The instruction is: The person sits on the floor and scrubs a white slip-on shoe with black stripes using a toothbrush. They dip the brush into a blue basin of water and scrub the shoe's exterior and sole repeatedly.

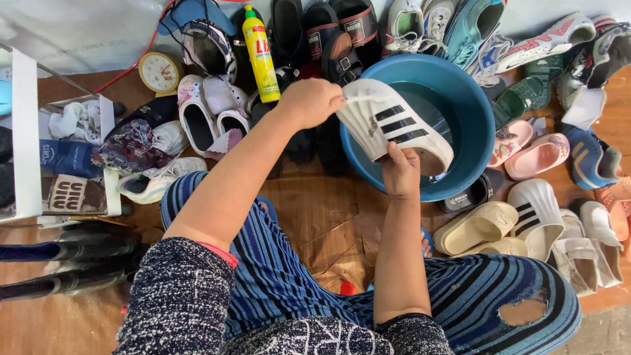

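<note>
Crowded floor with one open patch of bare wood in front of a blue basin.

The basin (460,98) is ringed by footwear: dark sandals (328,33) and sneakers (460,26) behind it, pink slides (536,154) and cream slides (476,227) to its right, white clogs (204,112) and a yellow bottle (259,56) to its left. Both hands, left hand (309,102) and right hand (399,172), hold a white striped slide (394,125) over the basin's near rim, covering part of its opening. Bare floor (328,217) lies between the knees. A white rack (26,131) and dark boots (72,263) block the far left.
</note>
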